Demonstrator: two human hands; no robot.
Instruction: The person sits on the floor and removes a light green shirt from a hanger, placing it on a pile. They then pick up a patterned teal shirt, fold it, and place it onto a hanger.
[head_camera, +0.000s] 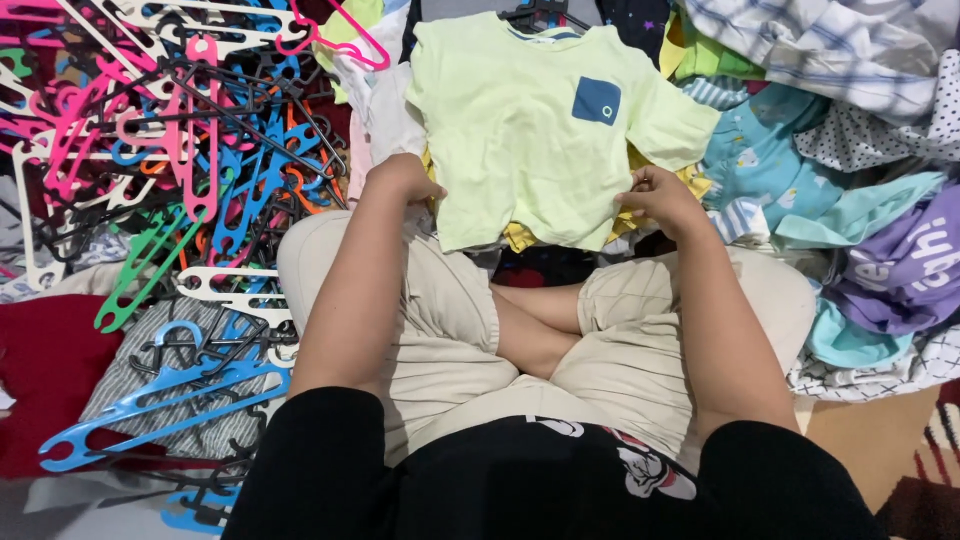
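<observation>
Pale green cotton is bunching under the fingers of both hands: the left hand (405, 180) is pinching the lower left hem of a small T-shirt (530, 130) with a blue chest pocket, and the right hand (660, 195) is gripping the lower right hem. The shirt is hanging on a dark hanger (540, 14) above the crossed legs. Left of it a heap of coloured plastic hangers (180, 130) is lying; right, a pile of clothes (850, 180) is spreading.
</observation>
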